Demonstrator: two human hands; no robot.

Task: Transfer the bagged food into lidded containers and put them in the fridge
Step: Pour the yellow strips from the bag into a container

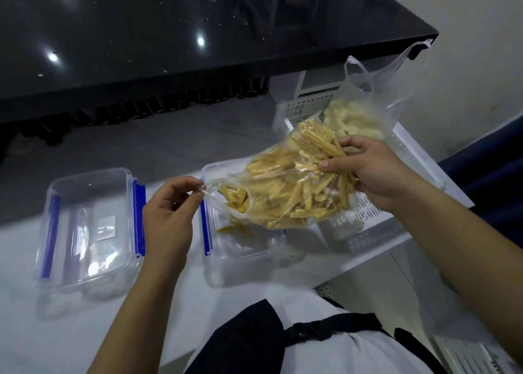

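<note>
A clear plastic bag of yellow stick-shaped food (294, 187) is tilted mouth-down over an open clear container with blue clips (240, 249). My right hand (376, 172) grips the bag's upper end. My left hand (169, 212) pinches the bag's open edge at the container's left rim. A few yellow sticks lie inside the container. A second clear container with blue clips (87, 232) stands to the left, holding no food. Another clear bag with pale chunky food (359, 119) sits behind, in a white basket.
The white perforated basket (365, 226) stands to the right of the container on the white counter (70, 331). A glossy black surface (169, 34) fills the far side. A white wall lies at the right.
</note>
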